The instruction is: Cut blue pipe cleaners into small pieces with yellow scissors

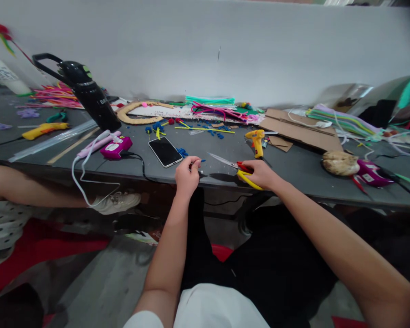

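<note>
My right hand grips scissors with red and yellow handles, blades open and pointing left over the grey table. My left hand is pinched at the table's front edge on a small dark piece too small to name. A black phone lies face up just left of that hand. Small blue bits lie beside the phone. A yellow glue gun stands behind the scissors.
A black flask stands at the back left near a pink device with cables. Pipe cleaners, cardboard and a cardboard ring line the wall. Another person's arm reaches in at left.
</note>
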`<state>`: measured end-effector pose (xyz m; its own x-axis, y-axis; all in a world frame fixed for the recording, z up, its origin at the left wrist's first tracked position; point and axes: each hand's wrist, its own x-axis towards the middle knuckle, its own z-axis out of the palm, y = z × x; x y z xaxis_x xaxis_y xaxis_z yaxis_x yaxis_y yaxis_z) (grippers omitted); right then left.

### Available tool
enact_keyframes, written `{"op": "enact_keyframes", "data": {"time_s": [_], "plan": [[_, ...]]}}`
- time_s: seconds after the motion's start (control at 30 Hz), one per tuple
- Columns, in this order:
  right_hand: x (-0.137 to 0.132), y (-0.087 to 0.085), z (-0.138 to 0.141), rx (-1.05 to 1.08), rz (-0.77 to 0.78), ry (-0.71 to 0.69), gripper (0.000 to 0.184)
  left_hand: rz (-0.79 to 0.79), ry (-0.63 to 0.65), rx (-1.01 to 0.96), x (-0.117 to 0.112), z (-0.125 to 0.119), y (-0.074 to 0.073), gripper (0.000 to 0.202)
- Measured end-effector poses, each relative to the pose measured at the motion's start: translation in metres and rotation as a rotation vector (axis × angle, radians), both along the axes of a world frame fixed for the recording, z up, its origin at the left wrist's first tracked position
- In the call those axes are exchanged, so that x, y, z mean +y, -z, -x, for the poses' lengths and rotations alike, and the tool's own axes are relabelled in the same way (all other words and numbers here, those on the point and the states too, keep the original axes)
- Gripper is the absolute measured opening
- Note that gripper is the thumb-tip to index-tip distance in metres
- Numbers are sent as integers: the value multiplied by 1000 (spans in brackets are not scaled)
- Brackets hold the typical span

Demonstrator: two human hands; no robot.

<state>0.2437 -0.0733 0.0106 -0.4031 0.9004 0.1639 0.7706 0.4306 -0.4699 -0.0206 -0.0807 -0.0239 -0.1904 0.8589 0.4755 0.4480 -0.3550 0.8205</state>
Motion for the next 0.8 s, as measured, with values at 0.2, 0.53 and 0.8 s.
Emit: {"op": "enact_keyframes", "data": {"time_s": [0.2,0.53,0.8], "plan": [[0,0,1,-44,-7,-32,32,-14,8,1,1,-1,1,18],[1,-1,1,-58,1,-58,27,-25,14,8,2,0,1,18],[3,0,0,-74,-11,-69,25,-8,19,24,2,1,1,19]]}}
